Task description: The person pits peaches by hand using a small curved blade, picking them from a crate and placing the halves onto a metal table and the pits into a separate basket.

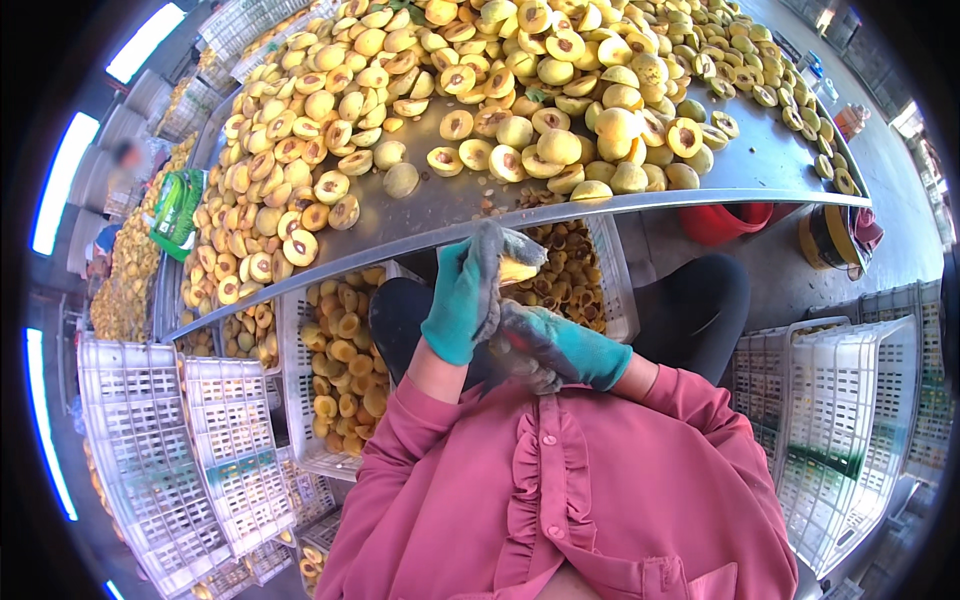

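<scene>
Both my hands wear green gloves with dirty grey palms and meet in front of my chest, just below the table's near edge. In my left hand (pixel 478 282) is a piece of yellow peach (pixel 515 269), gripped between thumb and fingers, with only part of it showing. My right hand (pixel 555 345) is close against the left hand's heel, its fingers curled; whatever they may hold is hidden. Halved peaches (pixel 455 125), several with brown pits or red-brown hollows, lie heaped on the metal table (pixel 420 215) beyond my hands.
Under the table edge stand a white crate (pixel 300 400) of pitted halves and another crate (pixel 615 280) of browner pieces. Stacked white crates rise at left (pixel 150 440) and right (pixel 840 430). A red bucket (pixel 715 224), a dark bucket (pixel 828 240) and a green sack (pixel 180 212) are farther off.
</scene>
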Demonstrator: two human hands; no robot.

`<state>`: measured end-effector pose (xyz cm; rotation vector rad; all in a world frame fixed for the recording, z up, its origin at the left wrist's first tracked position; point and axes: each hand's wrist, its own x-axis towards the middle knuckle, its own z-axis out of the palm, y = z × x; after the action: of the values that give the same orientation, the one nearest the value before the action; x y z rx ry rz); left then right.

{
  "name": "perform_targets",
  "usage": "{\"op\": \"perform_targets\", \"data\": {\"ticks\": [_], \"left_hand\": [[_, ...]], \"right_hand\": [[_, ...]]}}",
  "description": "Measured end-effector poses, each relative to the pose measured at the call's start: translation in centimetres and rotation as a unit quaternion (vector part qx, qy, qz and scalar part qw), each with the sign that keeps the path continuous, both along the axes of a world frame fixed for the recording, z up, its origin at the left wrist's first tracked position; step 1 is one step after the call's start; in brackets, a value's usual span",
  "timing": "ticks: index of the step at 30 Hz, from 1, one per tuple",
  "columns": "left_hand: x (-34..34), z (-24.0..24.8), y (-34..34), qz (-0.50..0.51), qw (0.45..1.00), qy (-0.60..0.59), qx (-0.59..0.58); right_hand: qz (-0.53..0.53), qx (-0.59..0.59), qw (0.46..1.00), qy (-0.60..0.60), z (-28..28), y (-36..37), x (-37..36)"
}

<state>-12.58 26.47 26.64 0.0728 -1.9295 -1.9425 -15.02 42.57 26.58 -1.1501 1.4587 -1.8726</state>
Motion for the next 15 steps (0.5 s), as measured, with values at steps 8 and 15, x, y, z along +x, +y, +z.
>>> {"op": "perform_targets", "data": {"ticks": [8, 15], "left_hand": [[-0.1, -0.9, -1.4, -0.114, 0.861, -0.071, 0.491], [1.2, 0.4, -1.4, -0.017, 0.951, -0.104, 0.289]], "right_hand": [[0.181, 0.144, 0.945, -0.231, 0.2, -0.6, 0.1], [0.107, 0.151, 0.965, -0.185, -0.5, -1.7, 1.3]]}}
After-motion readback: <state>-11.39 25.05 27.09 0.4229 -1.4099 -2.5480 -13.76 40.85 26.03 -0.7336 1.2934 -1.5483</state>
